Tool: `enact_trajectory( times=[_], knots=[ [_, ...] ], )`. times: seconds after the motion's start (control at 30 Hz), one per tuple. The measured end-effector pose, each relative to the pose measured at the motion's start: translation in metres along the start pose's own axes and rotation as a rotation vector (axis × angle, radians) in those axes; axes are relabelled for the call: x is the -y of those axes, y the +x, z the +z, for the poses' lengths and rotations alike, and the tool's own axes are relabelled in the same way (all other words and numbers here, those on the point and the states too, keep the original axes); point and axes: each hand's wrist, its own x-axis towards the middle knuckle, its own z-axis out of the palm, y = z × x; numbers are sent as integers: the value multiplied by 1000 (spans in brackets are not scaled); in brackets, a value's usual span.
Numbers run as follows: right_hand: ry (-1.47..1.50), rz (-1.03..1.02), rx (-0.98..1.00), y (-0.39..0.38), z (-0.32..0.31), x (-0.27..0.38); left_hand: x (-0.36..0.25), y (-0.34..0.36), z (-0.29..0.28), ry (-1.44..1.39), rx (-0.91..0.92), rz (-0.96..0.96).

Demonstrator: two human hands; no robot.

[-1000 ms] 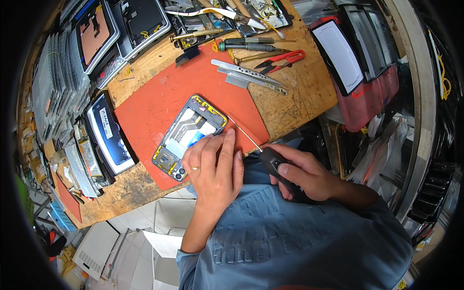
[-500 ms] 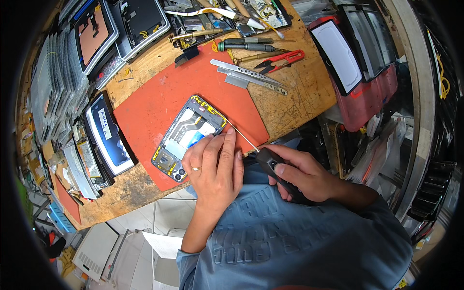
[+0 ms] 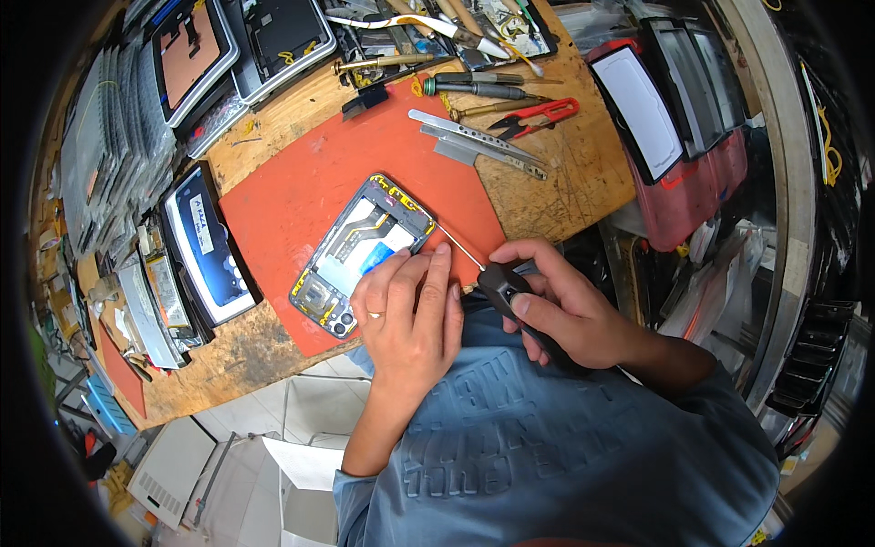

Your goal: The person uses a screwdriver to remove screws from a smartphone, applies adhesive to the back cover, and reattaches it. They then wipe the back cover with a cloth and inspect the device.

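An opened smartphone (image 3: 335, 263) lies at a slant on the red work mat (image 3: 273, 214), its inner parts and yellow-edged pieces showing. My left hand (image 3: 406, 324), a ring on one finger, rests with stretched fingers along the phone's near right edge and covers part of it. A blue tab on the phone peeks out beside the fingertips. In my right hand (image 3: 583, 319) is a black powered screwdriver (image 3: 499, 284), the thumb on its body and the index finger lifted off. Its long thin shaft reaches the phone's far right corner; whether the tip touches a screw cannot be made out.
Beyond the phone lie metal blades (image 3: 474, 144), red-handled snips (image 3: 538, 117) and screwdrivers (image 3: 483, 89). A lit phone screen (image 3: 208, 246) stands at the left by stacked clear sleeves (image 3: 114, 173). The wooden bench's (image 3: 264, 351) near edge runs below the mat.
The view has shifted slightly, so the bench things sit a little differently in the picture. My right index finger has lifted from the screwdriver. The left hand keeps its place on the phone.
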Motion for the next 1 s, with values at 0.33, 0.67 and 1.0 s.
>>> enact_trajectory(
  times=[0.33, 0.67, 1.0],
  knots=[
    [-10, -82, -13, 17, 1, 6, 2, -1, 2, -25, -9, 3],
    [-35, -90, -52, 18, -6, 13, 16, 24, -35, 23, 24, -164],
    [-396, -437, -232, 25, -23, 40, 46, 7, -53, -100, -131, -346]
  ],
)
